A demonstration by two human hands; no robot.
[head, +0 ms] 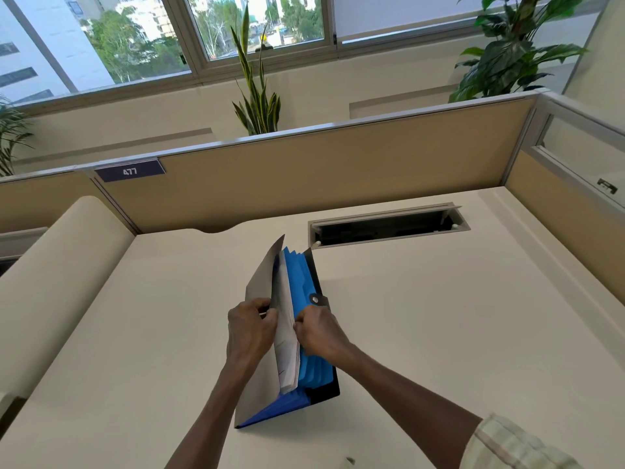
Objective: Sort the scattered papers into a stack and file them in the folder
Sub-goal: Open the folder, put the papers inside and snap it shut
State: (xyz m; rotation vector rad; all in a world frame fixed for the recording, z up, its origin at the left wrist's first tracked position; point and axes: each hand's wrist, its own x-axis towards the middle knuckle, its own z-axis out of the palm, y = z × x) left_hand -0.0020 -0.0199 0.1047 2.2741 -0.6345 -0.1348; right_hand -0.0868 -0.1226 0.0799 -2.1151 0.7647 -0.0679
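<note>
A blue accordion folder [304,286] with a grey front cover and black back stands open on the cream desk [439,316], its pockets fanned upward. A stack of white papers [286,343] sits in the pocket just behind the grey cover, its top part sticking out. My left hand [248,328] pinches the grey cover's top edge and holds it away from the papers. My right hand [319,330] grips the papers' edge against the blue dividers. A black snap tab [318,299] hangs just above my right hand.
An open cable tray slot [389,225] is set in the desk behind the folder. Tan partition walls [304,184] close the back and right sides. A cream rounded panel [57,265] rises at the left. Plants [257,96] stand beyond the partition.
</note>
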